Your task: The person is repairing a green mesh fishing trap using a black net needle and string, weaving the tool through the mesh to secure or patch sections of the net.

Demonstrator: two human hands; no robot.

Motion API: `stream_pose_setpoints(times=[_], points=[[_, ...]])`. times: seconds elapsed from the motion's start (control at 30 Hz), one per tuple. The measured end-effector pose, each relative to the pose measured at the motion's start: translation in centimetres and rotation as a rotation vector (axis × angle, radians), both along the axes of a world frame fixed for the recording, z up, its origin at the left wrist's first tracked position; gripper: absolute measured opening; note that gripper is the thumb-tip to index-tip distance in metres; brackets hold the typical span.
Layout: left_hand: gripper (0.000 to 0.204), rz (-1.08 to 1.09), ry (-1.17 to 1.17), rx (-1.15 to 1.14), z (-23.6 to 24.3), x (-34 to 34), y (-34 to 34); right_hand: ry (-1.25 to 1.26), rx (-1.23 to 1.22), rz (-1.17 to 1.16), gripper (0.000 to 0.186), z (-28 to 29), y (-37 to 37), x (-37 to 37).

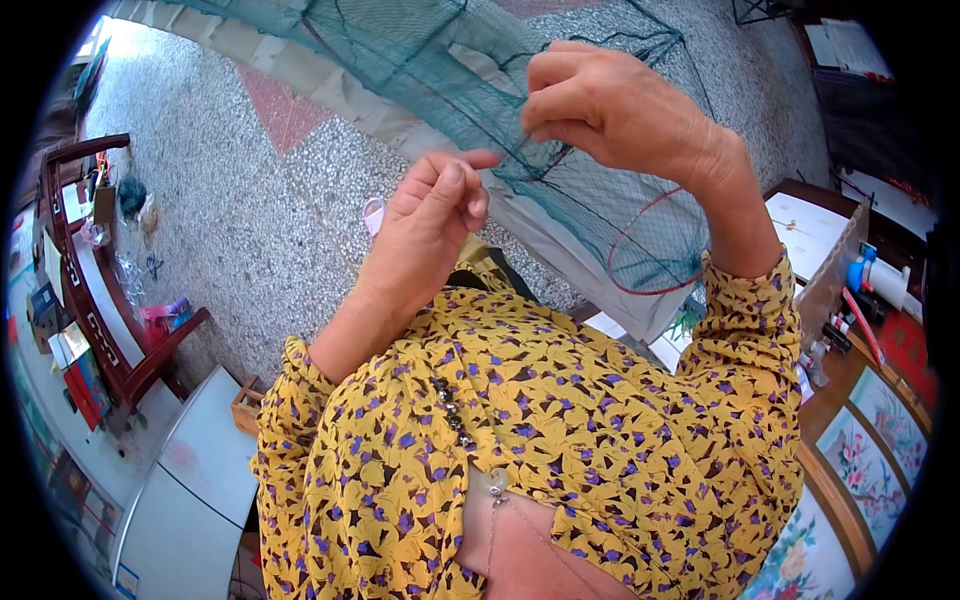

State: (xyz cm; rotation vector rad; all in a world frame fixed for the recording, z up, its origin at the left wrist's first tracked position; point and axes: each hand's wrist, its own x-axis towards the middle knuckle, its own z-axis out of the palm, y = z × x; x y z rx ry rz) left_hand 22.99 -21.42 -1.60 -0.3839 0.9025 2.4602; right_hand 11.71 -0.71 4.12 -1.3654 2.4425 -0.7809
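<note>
A teal mesh net (400,55) with dark cords and a red hoop (615,240) lies across pale sheeting (555,235). My right hand (625,115) is raised over the mesh, thumb and fingers pinched together on something too small to make out, perhaps thread. Lower and to its left, my left hand (435,205) has the index finger stretched toward the mesh and the other fingers curled against the thumb; what they hold is hidden. Whether either hand touches the net, I cannot tell.
Below me is a speckled floor (260,250) with a pink triangle. A dark wooden chair (170,340) and a white table (195,470) are at left. At right stand a cluttered box (815,240) and floral-painted panels (860,470). A small white object (373,215) shows beside my left hand.
</note>
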Motion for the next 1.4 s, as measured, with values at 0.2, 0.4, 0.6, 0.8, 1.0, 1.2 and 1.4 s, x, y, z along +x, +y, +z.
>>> stream_pose_setpoints(times=[0.2,0.4,0.6,0.8,1.0,1.2,1.4], points=[[0.017,0.046,-0.080,0.087,-1.0,0.1,-0.5,-0.192,-0.084,-0.043,0.018,0.1,-1.2,0.9],[0.014,0.054,-0.164,0.202,-1.7,0.6,0.0,-0.189,-0.184,-0.026,0.016,-0.8,-2.7,2.6],[0.015,0.062,0.012,-0.188,1.2,0.8,1.1,0.157,-0.354,0.037,0.011,1.0,-4.4,4.5],[0.018,0.070,0.913,-0.946,2.5,-0.3,1.6,-0.477,-0.864,-0.081,0.015,4.9,-5.7,5.6],[0.011,-0.104,0.824,-0.882,4.1,-1.0,0.4,-0.518,-1.081,-0.157,0.028,7.8,-1.2,0.8],[0.015,-0.046,0.524,-0.508,3.5,-1.9,-0.2,-0.113,-1.126,-0.292,0.024,7.5,0.3,-0.9],[0.017,0.141,0.253,-0.251,2.8,-1.9,-0.8,0.248,-0.210,-0.092,0.017,4.9,0.4,-0.1]])
